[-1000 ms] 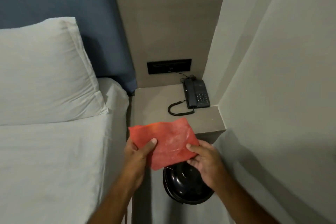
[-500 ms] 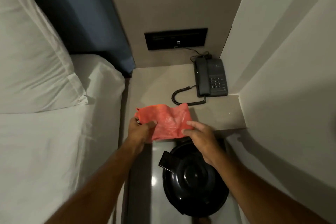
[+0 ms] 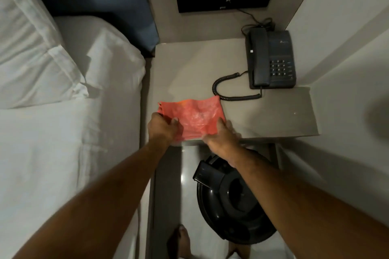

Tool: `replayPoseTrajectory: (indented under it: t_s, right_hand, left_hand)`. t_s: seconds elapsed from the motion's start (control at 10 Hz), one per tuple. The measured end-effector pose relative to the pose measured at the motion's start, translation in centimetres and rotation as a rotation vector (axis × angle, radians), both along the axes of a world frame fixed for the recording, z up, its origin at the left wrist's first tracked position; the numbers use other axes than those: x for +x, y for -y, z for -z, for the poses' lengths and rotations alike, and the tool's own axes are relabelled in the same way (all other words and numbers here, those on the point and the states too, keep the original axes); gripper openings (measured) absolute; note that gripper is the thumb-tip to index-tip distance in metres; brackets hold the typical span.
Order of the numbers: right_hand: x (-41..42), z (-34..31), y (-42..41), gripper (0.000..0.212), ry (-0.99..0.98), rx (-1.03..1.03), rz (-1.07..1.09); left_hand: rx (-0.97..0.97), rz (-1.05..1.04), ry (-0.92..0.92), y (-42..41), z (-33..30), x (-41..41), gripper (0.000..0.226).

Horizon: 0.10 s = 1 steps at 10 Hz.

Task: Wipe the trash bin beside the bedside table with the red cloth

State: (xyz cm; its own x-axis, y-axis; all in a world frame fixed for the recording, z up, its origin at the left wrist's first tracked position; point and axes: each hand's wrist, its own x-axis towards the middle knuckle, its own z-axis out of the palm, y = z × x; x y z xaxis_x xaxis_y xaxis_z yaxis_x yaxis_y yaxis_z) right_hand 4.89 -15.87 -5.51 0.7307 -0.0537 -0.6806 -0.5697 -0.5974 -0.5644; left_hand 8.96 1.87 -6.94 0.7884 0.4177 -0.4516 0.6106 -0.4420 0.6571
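Observation:
I hold the red cloth (image 3: 194,115) stretched between both hands over the front edge of the bedside table (image 3: 185,69). My left hand (image 3: 162,127) pinches its left edge and my right hand (image 3: 221,139) grips its lower right corner. Below my right forearm stands the black round trash bin (image 3: 229,202) on the floor, in front of the table, its lid shut and partly hidden by my arm. The cloth does not touch the bin.
A dark telephone (image 3: 271,59) with a coiled cord sits at the table's back right. A bed with white sheets (image 3: 52,153) and a pillow (image 3: 31,52) lies close on the left. Walls close in at the right. My bare foot (image 3: 181,242) stands on the floor.
The view has moved closer and tilted down, so the bin shows more fully. Both hands with the cloth have shifted forward over the table's front edge.

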Motion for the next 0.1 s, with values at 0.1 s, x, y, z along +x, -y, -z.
replayPoseTrajectory:
  t_s: [0.1]
  right_hand:
    - [0.04, -4.60, -1.40, 0.065, 0.245, -0.304, -0.145]
  left_hand:
    - [0.270, 0.148, -0.044, -0.82, -5.07, 0.63, 0.050]
